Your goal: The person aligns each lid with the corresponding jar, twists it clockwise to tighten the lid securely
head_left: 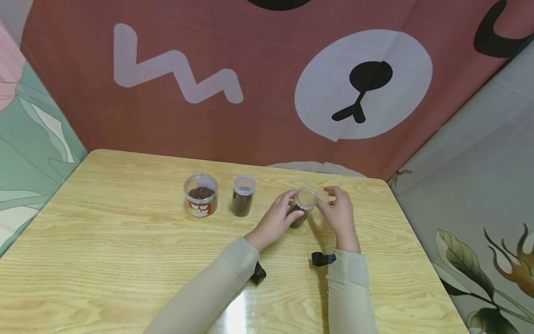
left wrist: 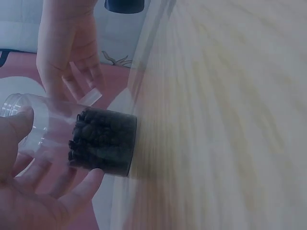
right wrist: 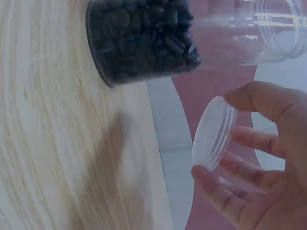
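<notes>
A clear plastic jar [head_left: 298, 220], open at the top and partly filled with dark, bean-like pieces [right wrist: 139, 40], stands on the table at right of centre. My left hand [head_left: 273, 222] grips it from the left, thumb on the near side. Close by on the right, my right hand [head_left: 342, 215] holds a translucent round lid [right wrist: 211, 136] by its edge. The lid is tilted and apart from the jar's mouth [head_left: 306, 198]. In the left wrist view, the jar's base [left wrist: 125, 143] meets the table.
To the left stand a lidded jar [head_left: 242, 204] of dark contents and a wider jar [head_left: 201, 206] with a red label and brown granules. The wooden table [head_left: 125, 260] ends at a red cartoon-printed cloth [head_left: 258, 125] behind. Each wrist carries a black camera mount [head_left: 323, 259].
</notes>
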The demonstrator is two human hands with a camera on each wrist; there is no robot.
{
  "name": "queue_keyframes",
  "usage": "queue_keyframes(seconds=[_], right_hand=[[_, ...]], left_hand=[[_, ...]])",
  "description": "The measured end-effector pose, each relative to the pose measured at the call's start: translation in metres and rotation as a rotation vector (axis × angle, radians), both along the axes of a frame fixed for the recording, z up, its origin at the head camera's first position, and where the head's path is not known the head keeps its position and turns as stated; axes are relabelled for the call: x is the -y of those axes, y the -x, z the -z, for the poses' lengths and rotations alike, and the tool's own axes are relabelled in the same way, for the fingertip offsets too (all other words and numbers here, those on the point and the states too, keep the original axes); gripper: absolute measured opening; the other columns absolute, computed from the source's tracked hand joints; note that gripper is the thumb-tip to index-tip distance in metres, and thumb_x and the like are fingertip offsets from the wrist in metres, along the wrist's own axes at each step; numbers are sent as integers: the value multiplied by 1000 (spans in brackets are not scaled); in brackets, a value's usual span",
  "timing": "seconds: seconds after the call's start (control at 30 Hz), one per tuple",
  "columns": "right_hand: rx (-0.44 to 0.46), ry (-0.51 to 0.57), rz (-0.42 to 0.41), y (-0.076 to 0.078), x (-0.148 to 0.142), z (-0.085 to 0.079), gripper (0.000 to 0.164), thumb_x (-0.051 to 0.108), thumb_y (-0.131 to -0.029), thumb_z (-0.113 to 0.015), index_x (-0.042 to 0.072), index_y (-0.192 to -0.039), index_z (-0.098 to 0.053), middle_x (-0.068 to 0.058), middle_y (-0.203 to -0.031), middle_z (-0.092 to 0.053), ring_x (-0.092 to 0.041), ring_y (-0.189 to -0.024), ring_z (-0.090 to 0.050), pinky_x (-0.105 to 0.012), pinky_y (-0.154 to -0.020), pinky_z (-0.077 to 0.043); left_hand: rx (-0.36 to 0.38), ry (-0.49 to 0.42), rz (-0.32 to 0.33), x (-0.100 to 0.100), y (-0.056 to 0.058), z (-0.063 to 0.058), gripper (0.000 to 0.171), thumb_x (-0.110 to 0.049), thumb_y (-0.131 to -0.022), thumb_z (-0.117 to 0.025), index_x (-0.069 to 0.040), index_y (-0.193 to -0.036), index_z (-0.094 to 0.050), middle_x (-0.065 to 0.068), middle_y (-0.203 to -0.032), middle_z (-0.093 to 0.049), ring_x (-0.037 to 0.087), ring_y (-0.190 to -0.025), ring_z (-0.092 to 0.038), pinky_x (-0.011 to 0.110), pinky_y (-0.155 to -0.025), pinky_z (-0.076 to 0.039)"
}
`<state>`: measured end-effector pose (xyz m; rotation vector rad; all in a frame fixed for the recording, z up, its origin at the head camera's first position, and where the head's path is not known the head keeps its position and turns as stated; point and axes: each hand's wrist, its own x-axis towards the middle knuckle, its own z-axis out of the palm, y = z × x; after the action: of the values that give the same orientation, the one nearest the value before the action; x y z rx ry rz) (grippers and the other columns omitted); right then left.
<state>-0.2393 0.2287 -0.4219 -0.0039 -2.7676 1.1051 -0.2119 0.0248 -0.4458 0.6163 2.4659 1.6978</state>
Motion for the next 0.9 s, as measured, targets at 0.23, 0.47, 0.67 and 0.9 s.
queue_keyframes(seconds=[0.23,0.47,0.67,0.9], right_hand=[[-37,15,-6,1,3,2,49,22,-95,-71,2,-137,-55,-25,-130,-51,-41,-108,-58,-52,-88,-54],[-63,92,-12,2,6,1,48,21,-95,-71,1,-135,-54,-21,-134,-53,-39,-109,-59,-49,-93,-54],[-76,151,-41,1,9,-2,48,20,-95,-72,1,-135,-53,-17,-133,-56,-38,-109,-60,-49,-94,-53],[-131,140,-97,-4,14,-10,43,17,-94,-71,9,-135,-61,-18,-127,-54,-34,-103,-59,-49,-93,-55]], left_hand=[[-19,12,10,9,-5,1,63,-33,-104,-57,-15,-158,-30,12,-155,-40,26,-137,-46,44,-109,-45],[-29,38,17,17,-8,-1,63,-34,-104,-57,-13,-157,-31,12,-154,-41,27,-135,-49,45,-109,-45],[-42,35,22,22,-11,-2,62,-31,-104,-58,-12,-157,-32,13,-153,-43,29,-133,-50,45,-107,-47],[-31,28,41,27,-14,-4,61,-30,-104,-59,-12,-157,-33,13,-154,-43,29,-134,-50,44,-107,-47]])
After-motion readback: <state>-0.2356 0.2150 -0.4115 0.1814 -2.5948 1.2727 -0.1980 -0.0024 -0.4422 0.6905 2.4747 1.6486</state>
